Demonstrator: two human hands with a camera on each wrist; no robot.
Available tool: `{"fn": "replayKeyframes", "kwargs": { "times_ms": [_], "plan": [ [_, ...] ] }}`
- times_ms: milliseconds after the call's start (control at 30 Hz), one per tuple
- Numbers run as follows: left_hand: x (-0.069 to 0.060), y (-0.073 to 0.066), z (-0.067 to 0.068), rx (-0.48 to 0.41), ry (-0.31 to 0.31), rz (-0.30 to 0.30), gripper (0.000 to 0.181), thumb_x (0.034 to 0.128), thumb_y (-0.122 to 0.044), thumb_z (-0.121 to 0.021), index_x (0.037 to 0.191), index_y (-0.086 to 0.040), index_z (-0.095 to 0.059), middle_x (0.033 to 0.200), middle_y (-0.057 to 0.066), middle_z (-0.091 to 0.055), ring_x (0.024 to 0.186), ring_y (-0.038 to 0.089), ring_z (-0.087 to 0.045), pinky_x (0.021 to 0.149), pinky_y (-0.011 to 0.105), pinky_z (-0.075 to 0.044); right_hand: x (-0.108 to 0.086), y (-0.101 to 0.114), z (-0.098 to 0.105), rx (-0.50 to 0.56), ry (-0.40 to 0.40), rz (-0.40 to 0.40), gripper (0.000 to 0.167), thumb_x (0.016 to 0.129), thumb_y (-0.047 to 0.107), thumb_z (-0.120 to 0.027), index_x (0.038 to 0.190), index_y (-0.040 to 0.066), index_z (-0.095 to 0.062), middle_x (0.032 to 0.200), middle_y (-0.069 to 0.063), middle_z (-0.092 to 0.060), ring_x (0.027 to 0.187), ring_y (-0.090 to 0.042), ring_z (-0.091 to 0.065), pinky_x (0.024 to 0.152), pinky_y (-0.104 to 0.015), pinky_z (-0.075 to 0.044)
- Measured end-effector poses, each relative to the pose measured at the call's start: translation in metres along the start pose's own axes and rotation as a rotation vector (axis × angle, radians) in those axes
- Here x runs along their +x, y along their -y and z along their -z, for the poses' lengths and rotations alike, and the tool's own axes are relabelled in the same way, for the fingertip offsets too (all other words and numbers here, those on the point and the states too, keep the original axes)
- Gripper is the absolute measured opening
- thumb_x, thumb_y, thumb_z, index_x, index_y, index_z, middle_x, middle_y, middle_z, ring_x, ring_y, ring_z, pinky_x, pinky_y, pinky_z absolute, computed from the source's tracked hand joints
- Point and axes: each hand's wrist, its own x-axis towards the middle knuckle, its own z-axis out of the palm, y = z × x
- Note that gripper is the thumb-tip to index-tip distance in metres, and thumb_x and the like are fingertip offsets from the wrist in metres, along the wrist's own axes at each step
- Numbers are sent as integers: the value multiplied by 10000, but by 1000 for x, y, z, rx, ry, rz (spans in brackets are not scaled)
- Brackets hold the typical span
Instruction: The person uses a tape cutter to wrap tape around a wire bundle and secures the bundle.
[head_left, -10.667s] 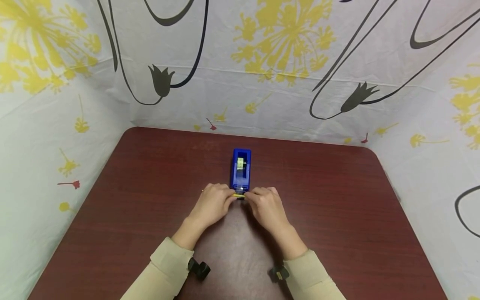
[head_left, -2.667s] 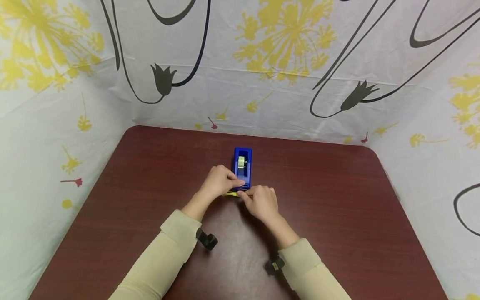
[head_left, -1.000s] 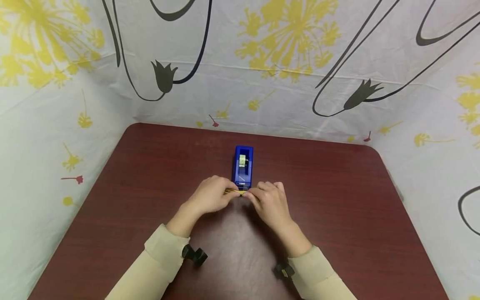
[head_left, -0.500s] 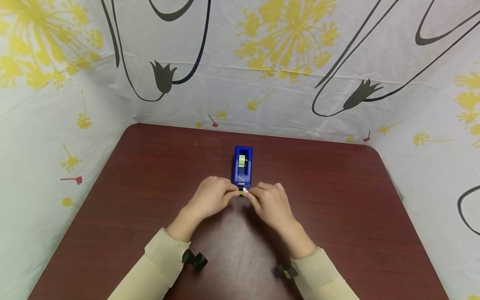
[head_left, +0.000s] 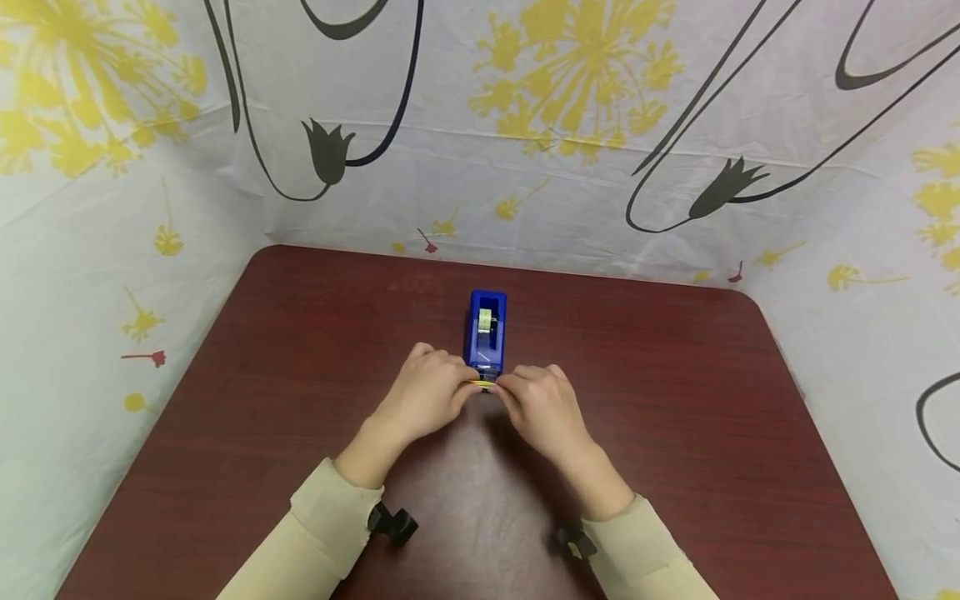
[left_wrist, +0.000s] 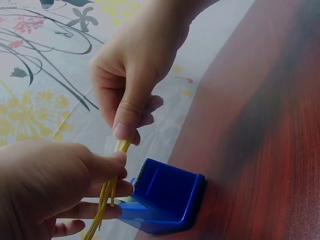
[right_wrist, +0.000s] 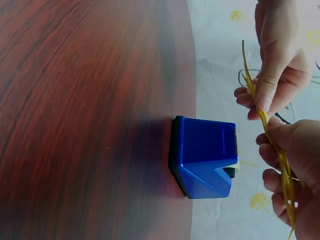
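Observation:
A bundle of thin yellow wires (right_wrist: pixel 284 172) spans the short gap between both hands, just in front of the tape dispenser's cutting edge. My left hand (head_left: pixel 423 392) pinches it between thumb and fingers, and loose strands trail past the left fingers in the left wrist view. My right hand (head_left: pixel 543 412) pinches the bundle close by, fingertips almost meeting the left ones. A small clear patch, seemingly tape (left_wrist: pixel 111 144), shows on the wires between the two thumbs; much of it is hidden. The blue tape dispenser (head_left: pixel 487 333) stands upright behind the fingertips, with a tape roll inside.
The dark red wooden table (head_left: pixel 652 392) extends around the dispenser and both arms. A white patterned cloth (head_left: pixel 450 167) hangs behind and beside it. Black wrist cameras sit at both cuffs.
At 2.7 s ago my left hand was on the dispenser's front; since then it has come back to the wires. A shiny glint between the fingers half a second ago has gone. The dispenser stays put.

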Motion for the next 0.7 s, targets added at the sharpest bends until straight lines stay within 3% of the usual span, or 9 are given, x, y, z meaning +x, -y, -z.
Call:
{"fn": "replayKeyframes", "kwargs": {
  "times_ms": [233, 500, 700],
  "plan": [
    [-1, 1, -3, -51, -56, -20, 123, 947, -279, -736, 947, -178, -808, 909, -73, -742, 783, 94, -673, 766, 328, -466, 0, -1, -1, -11, -11, 42, 125, 921, 221, -761, 855, 115, -761, 727, 20, -653, 633, -167, -623, 612, -341, -416],
    [-3, 2, -5, -86, -85, -34, 103, 948, -258, -737, 944, -175, -797, 883, -82, -725, 730, 65, -633, 700, 307, -443, -1, -2, 1, 24, 25, 26, 155, 926, 250, -754, 862, 109, -754, 750, 14, -687, 627, -135, -622, 592, -343, -439],
    [-3, 3, -6, -124, -95, -38, 110, 945, -249, -742, 970, -157, -797, 888, -60, -734, 717, 71, -627, 695, 311, -460, -2, -2, 1, 69, -40, -14, 229, 867, 239, -820, 964, 55, -726, 849, -47, -760, 675, -149, -697, 622, -379, -498]
  ]
}}
